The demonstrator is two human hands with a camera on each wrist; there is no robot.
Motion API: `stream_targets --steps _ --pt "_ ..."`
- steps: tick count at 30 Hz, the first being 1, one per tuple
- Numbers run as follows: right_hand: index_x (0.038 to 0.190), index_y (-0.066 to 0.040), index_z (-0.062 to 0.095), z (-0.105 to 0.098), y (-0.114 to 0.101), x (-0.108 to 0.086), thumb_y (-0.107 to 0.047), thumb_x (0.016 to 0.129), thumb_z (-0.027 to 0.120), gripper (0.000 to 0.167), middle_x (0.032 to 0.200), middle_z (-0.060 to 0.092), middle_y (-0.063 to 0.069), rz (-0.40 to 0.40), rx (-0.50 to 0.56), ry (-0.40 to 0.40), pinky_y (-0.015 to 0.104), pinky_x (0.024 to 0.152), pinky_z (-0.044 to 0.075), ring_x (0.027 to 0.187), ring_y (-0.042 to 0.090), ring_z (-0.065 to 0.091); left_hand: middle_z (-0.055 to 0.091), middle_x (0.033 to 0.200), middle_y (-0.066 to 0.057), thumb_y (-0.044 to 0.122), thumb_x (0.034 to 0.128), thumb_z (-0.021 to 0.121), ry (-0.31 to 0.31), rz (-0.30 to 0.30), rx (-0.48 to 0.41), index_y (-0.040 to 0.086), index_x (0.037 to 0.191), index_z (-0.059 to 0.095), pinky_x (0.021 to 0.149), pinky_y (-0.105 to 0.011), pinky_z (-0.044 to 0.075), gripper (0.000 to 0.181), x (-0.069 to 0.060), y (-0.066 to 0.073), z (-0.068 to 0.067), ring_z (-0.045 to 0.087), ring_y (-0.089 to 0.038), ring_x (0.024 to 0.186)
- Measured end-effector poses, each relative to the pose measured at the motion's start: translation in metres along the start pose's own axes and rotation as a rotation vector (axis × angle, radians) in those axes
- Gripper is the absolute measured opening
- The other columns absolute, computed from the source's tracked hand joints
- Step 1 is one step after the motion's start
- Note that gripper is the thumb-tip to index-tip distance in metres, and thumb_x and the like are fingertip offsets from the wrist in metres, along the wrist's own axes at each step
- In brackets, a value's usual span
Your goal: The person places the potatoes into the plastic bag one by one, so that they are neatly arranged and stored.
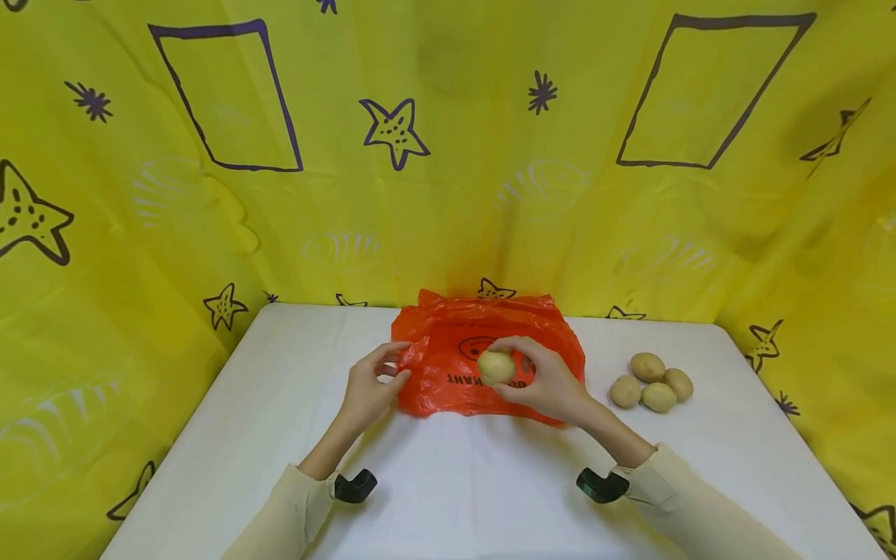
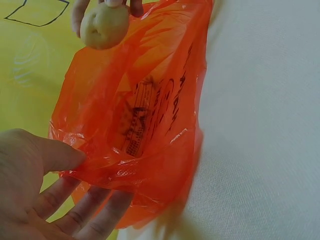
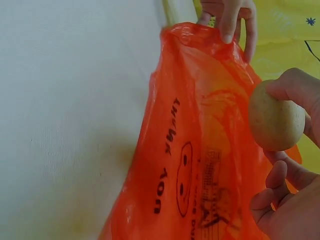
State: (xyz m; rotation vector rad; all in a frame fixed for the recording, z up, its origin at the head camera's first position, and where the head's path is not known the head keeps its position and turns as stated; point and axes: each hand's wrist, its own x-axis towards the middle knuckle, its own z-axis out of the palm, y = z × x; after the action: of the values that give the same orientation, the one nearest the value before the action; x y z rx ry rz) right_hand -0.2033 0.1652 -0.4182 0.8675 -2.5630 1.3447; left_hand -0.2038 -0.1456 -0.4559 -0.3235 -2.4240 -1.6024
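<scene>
A red plastic bag with black printing lies at the back middle of the table, its mouth spread apart. My left hand pinches the bag's left rim; in the left wrist view the thumb lies over the film and the fingers are behind it. Between thumb and fingertips, my right hand grips a potato above the bag. The right wrist view shows this potato beside the bag's film, apart from the left hand.
Several loose potatoes sit in a cluster on the white table, right of the bag. A yellow curtain with drawn stars stands behind the table and along both sides.
</scene>
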Motion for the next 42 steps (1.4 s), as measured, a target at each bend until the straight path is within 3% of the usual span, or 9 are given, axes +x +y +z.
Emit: stream_targets --steps 7,13,19,26,36,42 --pt "0.128 -0.022 0.066 0.020 0.008 0.015 -0.011 0.082 0.086 0.052 0.117 0.065 -0.004 0.043 0.053 -0.025 0.038 0.071 0.047 0.089 0.034 0.054 0.071 0.111 -0.011 -0.004 0.0887 0.075 0.008 -0.017 0.008 0.010 0.131 0.069 0.074 -0.023 0.058 0.045 0.001 0.002 -0.001 0.067 -0.026 0.089" --pt "0.127 -0.024 0.066 0.037 0.014 0.027 -0.014 0.083 0.086 0.049 0.116 0.064 -0.003 0.131 0.053 -0.028 0.033 0.074 0.049 0.093 0.025 0.054 0.071 0.110 -0.012 -0.005 0.0888 0.074 0.011 -0.010 0.002 0.010 0.130 0.069 0.073 -0.024 0.058 0.044 0.001 0.001 0.000 0.067 -0.026 0.088" --pt "0.126 -0.022 0.066 0.050 0.019 0.042 -0.017 0.084 0.085 0.047 0.106 0.063 0.002 0.183 0.075 -0.041 0.031 0.066 0.045 0.080 0.026 0.053 0.071 0.108 -0.012 -0.005 0.0883 0.075 0.018 -0.003 -0.001 0.011 0.129 0.069 0.071 -0.025 0.058 0.044 0.000 0.002 -0.001 0.068 -0.026 0.085" --pt "0.130 -0.015 0.065 0.065 0.026 0.057 -0.014 0.085 0.084 0.049 0.115 0.064 0.008 0.227 0.133 -0.035 0.030 0.071 0.050 0.088 0.024 0.057 0.071 0.109 -0.011 -0.004 0.0890 0.074 0.017 0.008 -0.005 0.010 0.129 0.069 0.076 -0.030 0.060 0.043 0.002 0.001 0.000 0.068 -0.026 0.087" --pt "0.130 -0.009 0.065 0.083 0.035 0.070 -0.011 0.083 0.084 0.050 0.110 0.066 0.009 0.232 0.099 -0.025 0.029 0.067 0.049 0.076 0.018 0.056 0.070 0.111 -0.010 -0.002 0.0906 0.073 0.012 -0.009 0.004 0.011 0.129 0.069 0.074 -0.029 0.061 0.041 0.001 0.003 0.000 0.068 -0.025 0.088" --pt "0.132 -0.012 0.065 0.088 0.037 0.076 -0.012 0.084 0.083 0.051 0.116 0.067 0.007 0.269 0.067 -0.025 0.030 0.071 0.050 0.084 0.021 0.058 0.071 0.110 -0.011 -0.004 0.0901 0.073 0.015 0.010 -0.003 0.010 0.129 0.069 0.073 -0.029 0.060 0.041 0.001 0.003 0.000 0.068 -0.025 0.088"
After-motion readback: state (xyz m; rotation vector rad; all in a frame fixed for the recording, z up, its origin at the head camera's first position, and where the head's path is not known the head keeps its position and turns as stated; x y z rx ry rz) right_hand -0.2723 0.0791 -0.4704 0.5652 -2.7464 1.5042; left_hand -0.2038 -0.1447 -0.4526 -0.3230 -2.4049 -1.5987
